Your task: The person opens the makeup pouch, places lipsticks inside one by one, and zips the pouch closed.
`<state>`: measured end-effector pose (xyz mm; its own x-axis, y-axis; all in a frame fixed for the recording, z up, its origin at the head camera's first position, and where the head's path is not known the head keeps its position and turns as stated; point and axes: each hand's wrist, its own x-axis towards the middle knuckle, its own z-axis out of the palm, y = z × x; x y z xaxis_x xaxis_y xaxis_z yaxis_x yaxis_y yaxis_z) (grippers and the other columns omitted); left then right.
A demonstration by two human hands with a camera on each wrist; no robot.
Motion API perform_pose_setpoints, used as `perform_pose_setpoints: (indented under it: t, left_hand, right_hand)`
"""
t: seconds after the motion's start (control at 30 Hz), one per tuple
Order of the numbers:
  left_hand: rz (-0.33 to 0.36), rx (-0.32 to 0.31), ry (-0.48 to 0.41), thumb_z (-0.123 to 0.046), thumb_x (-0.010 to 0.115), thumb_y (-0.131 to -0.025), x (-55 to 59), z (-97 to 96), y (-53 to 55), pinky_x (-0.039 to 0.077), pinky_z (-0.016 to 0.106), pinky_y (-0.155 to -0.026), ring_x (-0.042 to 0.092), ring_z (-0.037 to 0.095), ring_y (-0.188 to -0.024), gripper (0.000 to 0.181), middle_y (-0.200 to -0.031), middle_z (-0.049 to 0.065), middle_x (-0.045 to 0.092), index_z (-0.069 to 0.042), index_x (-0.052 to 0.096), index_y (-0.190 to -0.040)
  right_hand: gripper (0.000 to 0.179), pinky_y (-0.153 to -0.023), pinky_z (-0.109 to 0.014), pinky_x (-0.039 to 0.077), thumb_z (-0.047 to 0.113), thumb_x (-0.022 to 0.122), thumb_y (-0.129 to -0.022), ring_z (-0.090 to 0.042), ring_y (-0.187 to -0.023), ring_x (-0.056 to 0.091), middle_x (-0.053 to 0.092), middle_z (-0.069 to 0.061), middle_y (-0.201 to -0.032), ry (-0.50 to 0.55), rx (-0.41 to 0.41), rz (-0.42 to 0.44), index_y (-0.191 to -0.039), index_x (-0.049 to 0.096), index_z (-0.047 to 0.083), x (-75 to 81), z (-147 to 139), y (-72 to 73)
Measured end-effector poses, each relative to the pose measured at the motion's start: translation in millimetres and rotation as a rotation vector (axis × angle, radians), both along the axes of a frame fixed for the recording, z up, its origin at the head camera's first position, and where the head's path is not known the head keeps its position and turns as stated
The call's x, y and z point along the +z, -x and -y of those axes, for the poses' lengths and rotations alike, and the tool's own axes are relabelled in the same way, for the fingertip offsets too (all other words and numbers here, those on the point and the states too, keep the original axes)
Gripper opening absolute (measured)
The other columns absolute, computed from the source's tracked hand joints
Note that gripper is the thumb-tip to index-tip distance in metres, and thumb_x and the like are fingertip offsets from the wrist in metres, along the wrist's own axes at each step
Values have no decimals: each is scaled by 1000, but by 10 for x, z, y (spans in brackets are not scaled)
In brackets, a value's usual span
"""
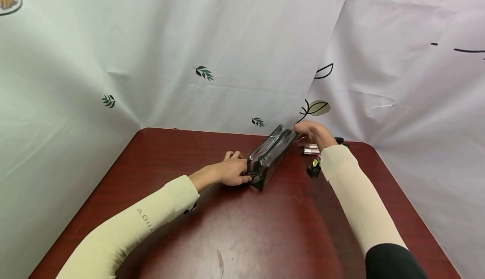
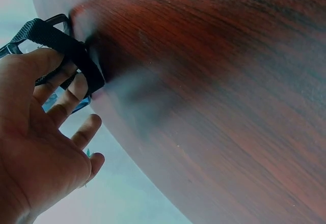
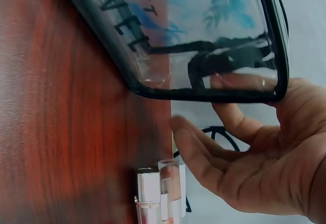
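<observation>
We see a clear pouch with black edging and dark lettering on the dark red table, right of its middle and near the back edge. It runs at a slant, its near end to the left and its far end to the right, between the 2 hands.

At the near end, our left hand has its thumb and 2 fingers bent in to pinch a black strap on the pouch, while the other 2 fingers stand free, slightly bent.

At the far end, our right hand is partly closed, thumb and forefinger pinching the pouch near a corner. We see 1 digit through the clear panel; the remaining fingers curve below, off the pouch.

Just beside our right hand lie slim pink and silvery tubes, and nearer to us a small black object with a yellow patch; we cannot tell what it is. Pale sleeves cover both forearms. Behind the table hangs white cloth printed with leaves.
</observation>
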<state>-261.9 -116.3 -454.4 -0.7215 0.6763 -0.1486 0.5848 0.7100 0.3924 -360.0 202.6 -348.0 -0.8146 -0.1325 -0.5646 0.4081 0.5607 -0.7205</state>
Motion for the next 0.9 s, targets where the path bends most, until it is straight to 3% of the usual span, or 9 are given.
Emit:
perform_pose_setpoints:
  t: [0.17, 0.37, 0.47, 0.53, 0.6, 0.7, 0.73, 0.83, 0.9]
  left_hand:
    - [23, -4, 19, -41, 62, -115, 169, -43, -110, 22, 56, -124, 41, 34, -150, 36, -138, 1, 74, -19, 74, -89]
    - [25, 4, 43, -41, 62, -115, 221, -75, -142, 22, 57, -127, 39, 34, -154, 33, -135, 2, 74, -19, 74, -93]
    - [19, 15, 24, -43, 67, -112, 43, -64, -25, 21, 59, -128, 38, 35, -155, 31, -120, -3, 74, -24, 71, -89]
    - [0, 16, 41, -43, 67, -112, 69, -65, -54, 20, 59, -129, 39, 35, -156, 33, -114, -1, 75, -21, 72, -89]
    - [-18, 8, 0, -45, 68, -110, -88, -17, 45, 20, 60, -126, 40, 36, -154, 34, -104, -5, 73, -23, 70, -84]
    - [-18, 9, -36, -43, 68, -111, -56, 41, 36, 21, 62, -125, 42, 36, -151, 36, -92, -3, 73, -21, 69, -82]
    - [2, 20, -63, -41, 70, -110, -128, 72, 108, 21, 63, -123, 44, 37, -149, 36, -90, -5, 71, -23, 68, -79]
    - [-40, 33, -67, -40, 71, -111, -163, 162, 190, 24, 63, -118, 47, 37, -139, 36, -96, -2, 71, -23, 66, -79]
    - [-45, 63, -45, -40, 71, -111, -54, 188, 194, 26, 63, -115, 48, 38, -135, 38, -102, -1, 71, -20, 65, -79]
  right_hand:
    - [71, -132, -48, 45, 18, 45, -113, -42, -148, 55, 42, -29, -163, 34, -22, 66, -176, 21, -4, -24, -57, 31]
    - [68, -131, -49, 47, 15, 43, -113, -42, -143, 56, 41, -32, -163, 37, -37, 41, -175, 21, -5, -143, -50, 45]
    - [51, -130, -48, 48, 15, 43, -112, -38, -134, 60, 49, -25, -143, 51, -56, 52, -159, 38, -3, -178, -44, 50]
    - [32, -126, -47, 51, 16, 45, -111, -34, -124, 64, 53, -20, -131, 43, -42, 45, -139, 50, 0, -177, -45, 48]
    - [17, -120, -45, 56, 14, 48, -111, -31, -114, 69, 58, -19, -127, 26, 5, 28, -121, 58, 4, -167, -55, 38]
    - [18, -107, -41, 64, 11, 51, -112, -28, -103, 73, 63, -18, -121, 23, 37, 14, -103, 66, 8, -166, -76, 14]
    - [23, -103, -40, 65, 12, 50, -114, -28, -101, 74, 64, -18, -120, 23, 43, 13, -101, 67, 7, -170, -84, 5]
    - [38, -98, -38, 68, 27, 39, -122, -29, -101, 74, 59, -21, -124, 50, 15, 31, -115, 65, 1, -178, -104, -20]
    - [50, -97, -37, 68, 34, 31, -124, -29, -101, 73, 55, -25, -133, 61, 6, 44, -138, 58, -5, -187, -115, -38]
